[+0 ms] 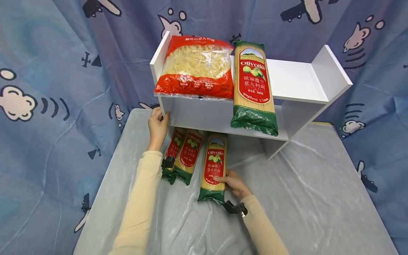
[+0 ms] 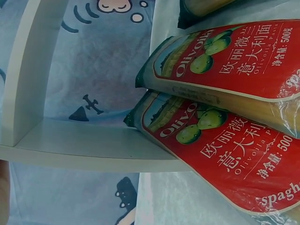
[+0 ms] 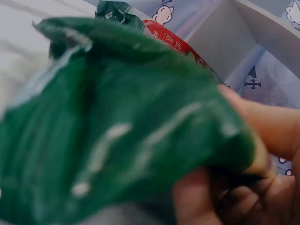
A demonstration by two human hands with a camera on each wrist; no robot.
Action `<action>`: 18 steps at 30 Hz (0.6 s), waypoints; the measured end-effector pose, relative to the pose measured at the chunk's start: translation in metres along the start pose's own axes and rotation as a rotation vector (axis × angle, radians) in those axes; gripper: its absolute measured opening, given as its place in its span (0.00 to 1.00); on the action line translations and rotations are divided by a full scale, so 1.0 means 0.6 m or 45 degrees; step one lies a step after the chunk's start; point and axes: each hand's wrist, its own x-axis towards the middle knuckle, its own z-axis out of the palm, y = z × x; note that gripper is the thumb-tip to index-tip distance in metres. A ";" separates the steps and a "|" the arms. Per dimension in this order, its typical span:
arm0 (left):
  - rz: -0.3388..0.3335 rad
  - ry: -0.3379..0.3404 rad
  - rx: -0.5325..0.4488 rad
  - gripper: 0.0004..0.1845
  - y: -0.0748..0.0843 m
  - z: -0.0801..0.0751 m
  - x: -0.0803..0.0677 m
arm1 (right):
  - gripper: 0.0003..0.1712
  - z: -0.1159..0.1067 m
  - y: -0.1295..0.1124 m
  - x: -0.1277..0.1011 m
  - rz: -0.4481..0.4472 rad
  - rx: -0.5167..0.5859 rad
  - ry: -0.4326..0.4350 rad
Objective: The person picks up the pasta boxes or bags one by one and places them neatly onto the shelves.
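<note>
Head view | grey sheet (image 1: 312, 198) | blue curtain (image 1: 47, 106) | right grip (image 1: 234, 184) pinching spaghetti pack (image 1: 213, 166)

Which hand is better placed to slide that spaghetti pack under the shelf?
Probably the right hand: its grip is on the spaghetti pack. The left hand holds the white shelf edge.
</note>
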 end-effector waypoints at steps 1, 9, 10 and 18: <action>-0.003 0.000 0.011 0.12 0.010 -0.001 -0.003 | 0.19 -0.001 0.003 -0.003 -0.016 0.004 -0.004; 0.020 0.010 0.032 0.13 -0.020 0.000 0.010 | 0.16 0.008 0.023 -0.030 -0.144 0.050 0.038; 0.022 0.014 0.029 0.13 -0.030 0.000 0.012 | 0.15 0.009 0.023 -0.035 -0.152 0.072 0.034; 0.009 0.010 0.037 0.12 -0.032 0.001 0.008 | 0.11 0.019 0.020 -0.086 -0.158 0.167 0.065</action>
